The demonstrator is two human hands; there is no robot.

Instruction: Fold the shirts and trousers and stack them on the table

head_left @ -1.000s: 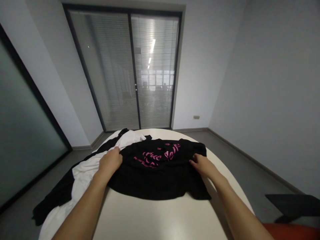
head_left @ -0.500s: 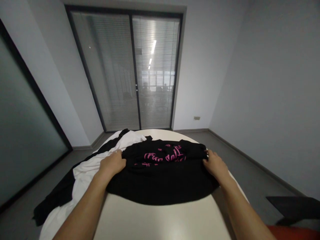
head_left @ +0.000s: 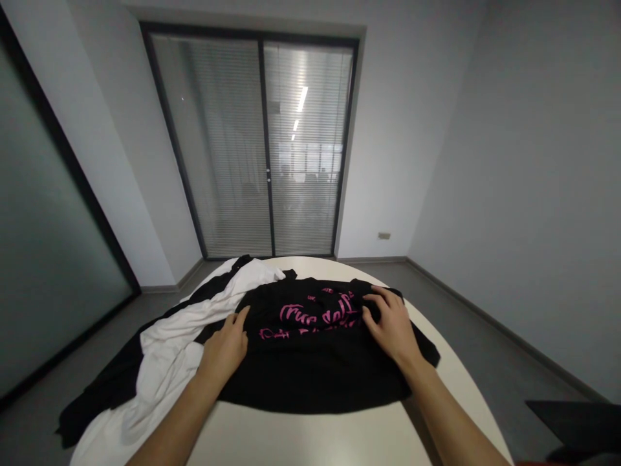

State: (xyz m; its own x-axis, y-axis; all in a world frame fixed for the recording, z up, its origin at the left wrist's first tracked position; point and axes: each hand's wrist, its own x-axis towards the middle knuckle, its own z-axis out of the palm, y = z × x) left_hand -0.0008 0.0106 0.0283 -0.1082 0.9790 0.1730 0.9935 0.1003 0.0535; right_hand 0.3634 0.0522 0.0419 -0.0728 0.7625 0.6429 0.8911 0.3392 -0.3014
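Observation:
A black T-shirt with pink lettering lies spread on a white round table. My left hand rests flat on the shirt's left edge, fingers stretched out. My right hand lies on the shirt's right side, just right of the pink print, fingers spread and pressing the cloth. Neither hand has anything gripped in it.
A white garment and another black garment lie on the table's left side and hang over its edge. Glass doors with blinds stand behind the table. A dark chair part shows at the lower right.
Both hands let go of the shirt's edges and now lie flat on it. My right hand moved inward toward the print. The shirt lies nearer to me and flatter.

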